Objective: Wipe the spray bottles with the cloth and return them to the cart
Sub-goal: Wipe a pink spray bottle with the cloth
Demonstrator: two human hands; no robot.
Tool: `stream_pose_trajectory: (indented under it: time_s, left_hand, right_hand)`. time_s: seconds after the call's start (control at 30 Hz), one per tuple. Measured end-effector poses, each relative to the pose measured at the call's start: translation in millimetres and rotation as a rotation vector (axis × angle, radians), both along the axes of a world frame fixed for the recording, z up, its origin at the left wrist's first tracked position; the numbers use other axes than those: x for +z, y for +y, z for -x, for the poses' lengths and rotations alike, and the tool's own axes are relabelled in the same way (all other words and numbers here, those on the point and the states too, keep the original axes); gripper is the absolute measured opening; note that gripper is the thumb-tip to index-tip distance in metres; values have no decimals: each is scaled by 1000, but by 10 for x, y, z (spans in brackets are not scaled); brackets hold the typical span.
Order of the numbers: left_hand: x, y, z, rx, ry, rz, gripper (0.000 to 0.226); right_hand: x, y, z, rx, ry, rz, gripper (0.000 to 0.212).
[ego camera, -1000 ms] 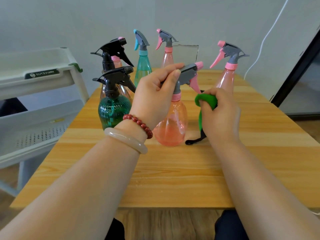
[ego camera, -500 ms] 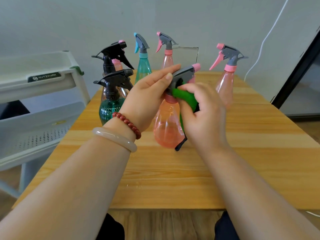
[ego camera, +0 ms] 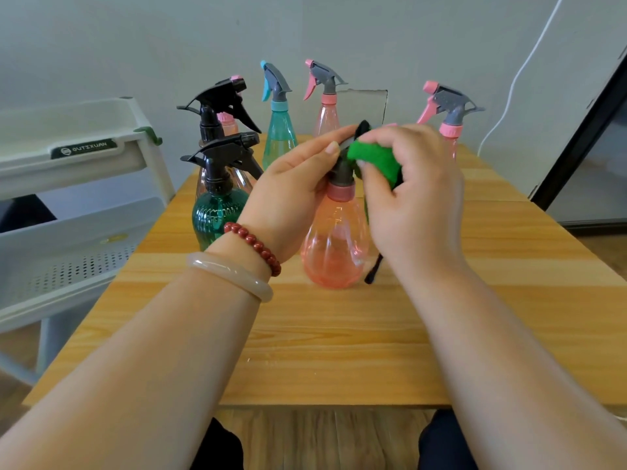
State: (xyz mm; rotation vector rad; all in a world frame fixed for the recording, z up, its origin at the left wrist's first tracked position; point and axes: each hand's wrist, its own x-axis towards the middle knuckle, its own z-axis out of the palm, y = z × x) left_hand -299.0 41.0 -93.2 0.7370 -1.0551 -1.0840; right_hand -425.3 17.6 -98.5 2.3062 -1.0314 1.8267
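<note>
A pink spray bottle with a grey head stands upright on the wooden table in front of me. My left hand holds its neck and head from the left. My right hand grips a green cloth with black edging and presses it against the bottle's spray head, which is mostly hidden. A black strap of the cloth hangs down beside the bottle. The white cart stands to the left of the table.
Behind the held bottle stand several others: a dark green one with a black head, a brown one with a black head, a teal one, a pink one and another pink one at right. A mirror leans against the wall.
My right hand has carried the green cloth from the bottle's right side up onto its spray head. The bottle has shifted slightly toward me; my left hand keeps its hold.
</note>
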Motion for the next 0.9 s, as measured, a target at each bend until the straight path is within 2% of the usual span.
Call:
stream_pose_trajectory:
  time_s: [0.2,0.33,0.47,0.63,0.83,0.9]
  left_hand:
    - [-2,7,-44,-9,-17,-6,30]
    - [-19,-5,-11,22,-30,9,29]
    - [-11,-11,-49,4,-7,6,29]
    - [-44,-12,15,58,8,4,26]
    - [-17,-7,-17,18,-16,1,28]
    - [-28,-7,1,44,-48,1,27]
  right_hand:
    - [-95,76,-69,80,135,-32,23]
    - [-15,21,10,53,93,-27,20]
    - [-156,70,-4,74,142,-91,20]
    - [22,51,-12,32,38,9,15]
    - [-77,102,-24,69,132,-58,24]
    - [-37,108,73,49,59,-18,18]
